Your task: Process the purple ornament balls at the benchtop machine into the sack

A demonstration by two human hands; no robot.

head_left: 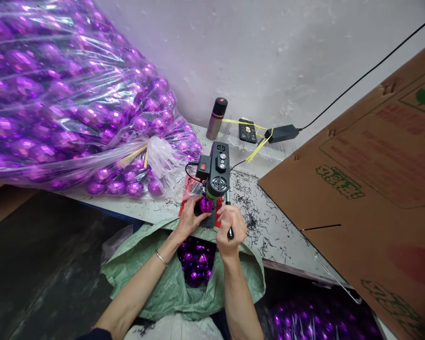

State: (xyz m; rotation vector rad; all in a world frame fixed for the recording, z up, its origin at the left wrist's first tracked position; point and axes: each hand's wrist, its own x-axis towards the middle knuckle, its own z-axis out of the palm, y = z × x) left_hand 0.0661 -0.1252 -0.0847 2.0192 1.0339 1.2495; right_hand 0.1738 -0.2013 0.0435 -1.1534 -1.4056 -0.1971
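A shiny purple bauble (206,204) sits under the head of a small black bench press (218,165) on the table. My left hand (191,218) grips the bauble from the left, thumb at its near side and fingers at its far side. My right hand (231,227) is wrapped round the press's lever handle (230,233), just right of the bauble. Below my hands, an open green woven sack (145,278) holds several more purple baubles (197,262). Red material (184,208) shows around the press's base.
A big clear bag (67,94) of purple baubles fills the left. Behind the press stand a flask (216,119), a phone (247,131) and a black power adapter (282,134) with yellow straps. Black scraps (258,212) litter the table. A cardboard box (368,189) leans in at right.
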